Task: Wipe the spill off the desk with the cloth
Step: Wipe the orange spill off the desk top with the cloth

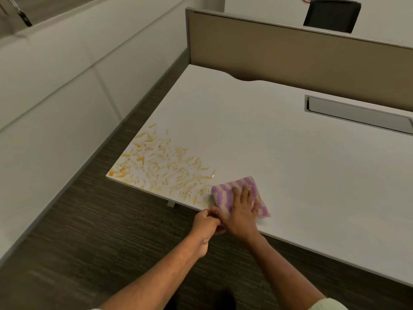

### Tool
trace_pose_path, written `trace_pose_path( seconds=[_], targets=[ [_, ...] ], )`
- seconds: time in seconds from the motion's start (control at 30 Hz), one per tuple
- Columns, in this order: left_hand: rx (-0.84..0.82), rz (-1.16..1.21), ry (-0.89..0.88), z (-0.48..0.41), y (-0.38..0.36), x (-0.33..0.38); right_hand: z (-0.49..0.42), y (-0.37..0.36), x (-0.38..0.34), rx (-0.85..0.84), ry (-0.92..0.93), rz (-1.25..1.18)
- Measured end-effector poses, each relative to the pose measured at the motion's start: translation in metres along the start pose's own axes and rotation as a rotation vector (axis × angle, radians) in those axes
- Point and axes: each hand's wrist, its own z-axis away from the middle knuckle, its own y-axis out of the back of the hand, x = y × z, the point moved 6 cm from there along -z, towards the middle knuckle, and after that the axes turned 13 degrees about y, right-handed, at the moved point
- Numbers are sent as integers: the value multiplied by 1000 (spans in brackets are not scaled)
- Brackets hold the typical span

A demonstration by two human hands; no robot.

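Observation:
An orange-yellow smeared spill [161,164] with dark specks covers the near left corner of the white desk [290,153]. A folded purple and cream striped cloth [225,193] lies at the spill's right end, near the desk's front edge. My right hand [242,209] presses flat on the cloth with straight fingers. My left hand [207,221] is at the desk's edge just left of it, fingers curled and pinching the cloth's near corner, which is mostly hidden.
A tan partition [290,54] stands along the desk's far edge. A grey cable tray lid [357,113] is set into the desk at the right. A black chair [333,15] is beyond the partition. Dark carpet [89,231] and a white wall lie to the left.

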Motion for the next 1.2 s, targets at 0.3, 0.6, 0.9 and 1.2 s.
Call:
trace_pose_path(
  seconds=[0.3,0.6,0.9,1.2],
  targets=[
    [-22,-134,-7,4,18,-17,-7,-16,-8,75,-40,139],
    [476,-605,-590,27,80,23,-5,-17,6,84,-13,218],
    [736,-1054,-775,15,121,45,-16,-23,-4,83,-33,162],
    [774,-1237,-634,-6,146,42,-21,-28,-21,85,107,109]
  ],
)
